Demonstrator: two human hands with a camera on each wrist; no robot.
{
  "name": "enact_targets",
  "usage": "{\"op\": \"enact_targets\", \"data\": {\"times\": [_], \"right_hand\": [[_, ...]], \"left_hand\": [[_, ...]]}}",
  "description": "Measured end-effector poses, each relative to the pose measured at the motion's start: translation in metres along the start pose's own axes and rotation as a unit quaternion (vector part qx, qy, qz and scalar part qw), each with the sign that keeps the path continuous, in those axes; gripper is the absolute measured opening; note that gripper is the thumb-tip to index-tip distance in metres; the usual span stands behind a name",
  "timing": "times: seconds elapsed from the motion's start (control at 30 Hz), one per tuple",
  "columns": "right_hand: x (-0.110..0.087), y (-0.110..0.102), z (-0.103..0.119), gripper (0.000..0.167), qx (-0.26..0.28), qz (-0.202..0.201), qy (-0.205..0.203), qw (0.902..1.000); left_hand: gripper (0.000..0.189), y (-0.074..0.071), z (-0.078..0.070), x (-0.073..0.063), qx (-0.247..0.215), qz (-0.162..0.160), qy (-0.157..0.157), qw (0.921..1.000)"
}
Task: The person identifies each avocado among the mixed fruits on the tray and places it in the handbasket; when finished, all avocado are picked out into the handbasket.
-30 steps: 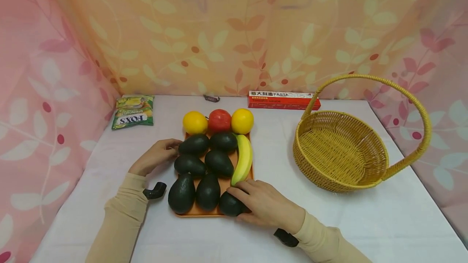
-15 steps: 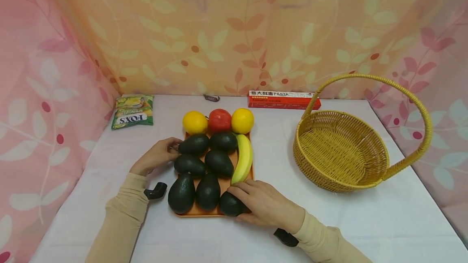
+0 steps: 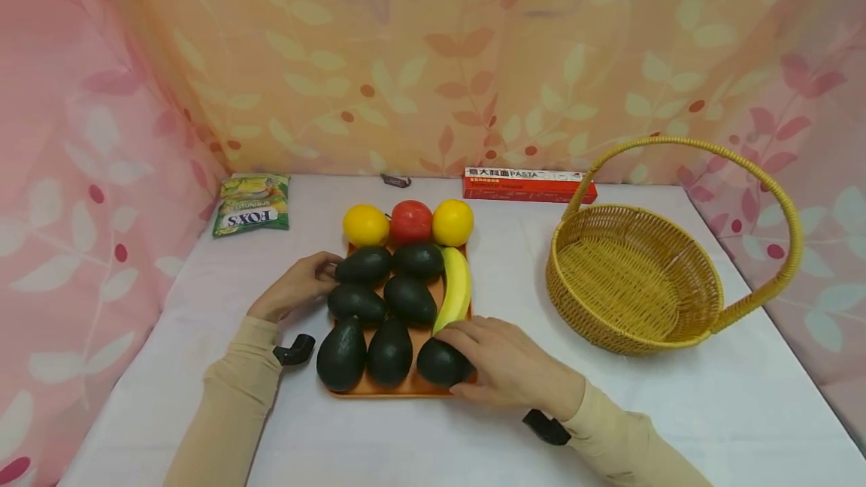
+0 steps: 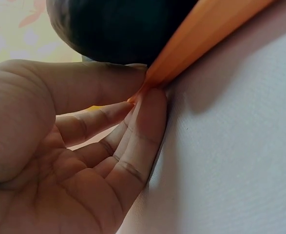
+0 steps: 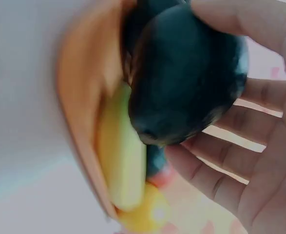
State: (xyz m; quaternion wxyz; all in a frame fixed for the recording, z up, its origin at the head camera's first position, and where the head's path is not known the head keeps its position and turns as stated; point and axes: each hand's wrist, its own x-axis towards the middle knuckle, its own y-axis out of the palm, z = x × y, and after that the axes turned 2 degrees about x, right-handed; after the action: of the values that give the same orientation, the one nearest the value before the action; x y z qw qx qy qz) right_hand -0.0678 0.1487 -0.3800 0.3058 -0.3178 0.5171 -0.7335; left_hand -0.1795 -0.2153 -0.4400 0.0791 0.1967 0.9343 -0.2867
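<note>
Grasped by the right hand (image 3: 516, 367), a smooth, dark-green avocado (image 3: 443, 364) is at the five o'clock corner of the orange tray (image 3: 389, 394). The left hand (image 3: 294, 289) pinches the tray's ten o'clock edge. Six other avocados (image 3: 390, 353) and a banana (image 3: 457, 288) lie inside. Wicker basket (image 3: 582, 318): three o'clock.

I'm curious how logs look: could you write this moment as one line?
left hand: pinches rim of orange tray | right hand: grips avocado at tray's near-right corner | banana: on tray | wicker basket: right of tray
</note>
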Motion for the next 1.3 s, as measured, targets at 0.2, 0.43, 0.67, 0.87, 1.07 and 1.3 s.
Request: {"op": "enact_targets", "data": {"times": [0.2,0.43,0.67,0.87,1.07,1.3], "right_hand": [[-0.003,-0.072,-0.042,0.068,-0.059,-0.053,0.066,0.9947],[-0.018,-0.141,-0.120,0.066,-0.113,-0.004,0.228,0.9670],[-0.031,-0.148,-0.187,0.057,-0.131,0.087,0.298,0.9416],[-0.041,-0.121,-0.220,0.050,-0.131,0.160,0.285,0.9359],[-0.043,-0.107,-0.228,0.051,-0.163,0.162,0.249,0.9407],[-0.043,-0.100,-0.230,0.051,-0.193,0.133,0.239,0.9423]], "left_hand": [[0.058,-0.003,-0.001,0.000,-0.002,-0.007,-0.007,0.9999],[0.058,-0.006,-0.001,-0.001,-0.003,-0.007,-0.007,0.9999],[0.054,-0.005,-0.001,0.000,-0.015,-0.007,-0.002,0.9999],[0.055,0.000,0.003,0.001,-0.028,-0.003,0.003,0.9996],[0.053,0.003,0.001,0.000,-0.030,-0.005,0.015,0.9994],[0.052,0.003,-0.001,-0.001,-0.035,-0.005,0.022,0.9991]]}}
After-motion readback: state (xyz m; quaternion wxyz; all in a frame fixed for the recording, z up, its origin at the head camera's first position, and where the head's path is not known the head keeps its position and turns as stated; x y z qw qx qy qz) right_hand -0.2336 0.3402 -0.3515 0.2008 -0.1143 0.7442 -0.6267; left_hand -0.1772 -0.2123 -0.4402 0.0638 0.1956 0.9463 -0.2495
